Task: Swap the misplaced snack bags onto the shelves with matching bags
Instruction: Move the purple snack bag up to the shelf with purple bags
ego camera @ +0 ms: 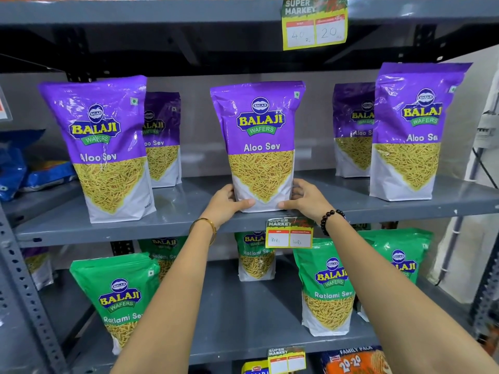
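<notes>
A purple Aloo Sev bag (259, 141) stands upright at the front middle of the grey upper shelf (189, 209). My left hand (225, 202) grips its lower left corner and my right hand (303, 197) grips its lower right corner. More purple Aloo Sev bags stand on the same shelf: one at the left (104, 147), one behind it (163, 139), one at the right (413, 130) and another behind that (352, 130). On the lower shelf (243, 319) stand green Ratlami Sev bags at the left (118, 295), middle back (256, 255) and right (328, 287).
A purple bag (37, 263) shows at the far left of the lower shelf, partly hidden by the post. Blue bags (24, 168) lie on the neighbouring shelf at left. Yellow price tags hang on the shelf edges (290, 233) (314, 25). Orange packs (356, 360) sit below.
</notes>
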`<action>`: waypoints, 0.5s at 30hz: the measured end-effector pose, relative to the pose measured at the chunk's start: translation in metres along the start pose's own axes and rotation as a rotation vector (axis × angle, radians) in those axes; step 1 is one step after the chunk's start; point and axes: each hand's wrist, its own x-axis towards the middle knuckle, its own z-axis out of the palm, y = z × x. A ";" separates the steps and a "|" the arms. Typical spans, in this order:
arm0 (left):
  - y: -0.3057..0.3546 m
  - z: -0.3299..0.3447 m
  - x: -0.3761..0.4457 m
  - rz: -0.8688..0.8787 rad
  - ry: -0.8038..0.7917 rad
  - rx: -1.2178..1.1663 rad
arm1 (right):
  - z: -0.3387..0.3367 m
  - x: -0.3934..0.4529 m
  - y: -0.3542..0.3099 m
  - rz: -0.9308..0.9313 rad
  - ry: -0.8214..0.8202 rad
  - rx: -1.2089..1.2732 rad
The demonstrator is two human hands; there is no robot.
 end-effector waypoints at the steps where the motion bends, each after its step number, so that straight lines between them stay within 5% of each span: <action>1: 0.000 0.000 0.000 0.001 0.000 0.000 | 0.000 0.000 0.000 0.002 0.005 -0.002; 15: -0.001 0.000 0.001 0.007 0.020 0.015 | -0.002 0.002 0.002 0.006 -0.001 0.019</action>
